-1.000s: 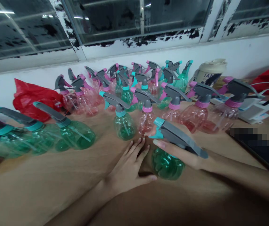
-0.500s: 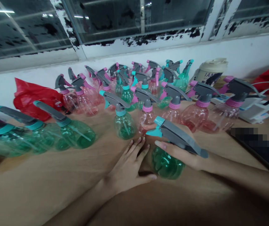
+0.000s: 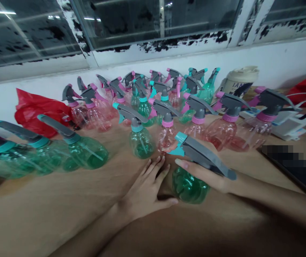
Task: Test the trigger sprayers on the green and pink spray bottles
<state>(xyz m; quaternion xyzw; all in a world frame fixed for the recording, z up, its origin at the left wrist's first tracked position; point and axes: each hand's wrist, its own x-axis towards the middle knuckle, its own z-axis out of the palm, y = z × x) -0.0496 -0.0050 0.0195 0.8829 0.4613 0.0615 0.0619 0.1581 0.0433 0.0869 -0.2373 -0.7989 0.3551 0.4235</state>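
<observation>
My right hand (image 3: pixel 209 175) is wrapped round the neck of a green spray bottle (image 3: pixel 190 185) with a grey head and turquoise nozzle and trigger. The bottle is upright, its nozzle pointing left; the fingers behind it are mostly hidden. My left hand (image 3: pixel 150 189) lies flat on the wooden table (image 3: pixel 62 210), fingers stretched out, just left of that bottle. Beyond its fingertips stands another green spray bottle (image 3: pixel 141 142) with a turquoise collar. A pink spray bottle (image 3: pixel 166 137) with a pink collar is beside that one.
Several green spray bottles (image 3: pixel 88 153) line the left side. More pink and green bottles crowd the back by the wall. A red plastic bag (image 3: pixel 39 112), a cream cup (image 3: pixel 240 80), a white power strip (image 3: pixel 289 125) and a dark, partly pixelated device (image 3: pixel 292 175) surround them.
Almost nothing differs. The turquoise trigger on the held bottle sits slightly closer to the neck. Both hands stay in place.
</observation>
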